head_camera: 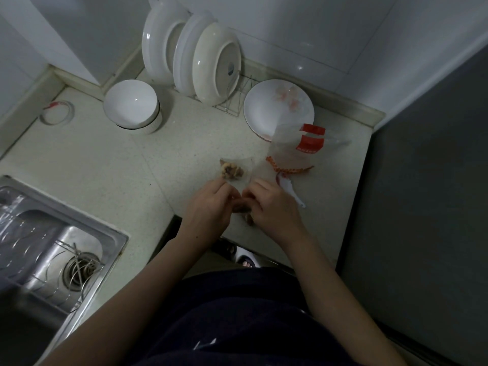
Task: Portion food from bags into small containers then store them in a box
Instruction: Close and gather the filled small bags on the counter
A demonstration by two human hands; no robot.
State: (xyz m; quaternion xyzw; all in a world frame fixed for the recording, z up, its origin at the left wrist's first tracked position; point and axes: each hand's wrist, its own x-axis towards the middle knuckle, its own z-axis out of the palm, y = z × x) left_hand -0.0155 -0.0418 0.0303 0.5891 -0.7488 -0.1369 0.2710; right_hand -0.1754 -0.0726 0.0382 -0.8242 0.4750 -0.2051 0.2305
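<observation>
Left hand [208, 207] and right hand [274, 206] pinch clear bag [249, 167]; food [232, 171] just beyond fingers [224, 190].

One wide-angle view is given, taken from head height and tilted steeply down. The counter [111, 165] is seen close below; the wall [290, 27] is faced at the top, and the left hand [208, 207] and right hand [274, 207] are framed near the centre.

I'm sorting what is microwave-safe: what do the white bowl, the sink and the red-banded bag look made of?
The white bowl looks like glazed ceramic: glossy, with a sharp highlight. The sink looks like stainless steel: grey, with streaked reflections. The red-banded bag seems thin clear plastic film: the counter shows through it.
</observation>
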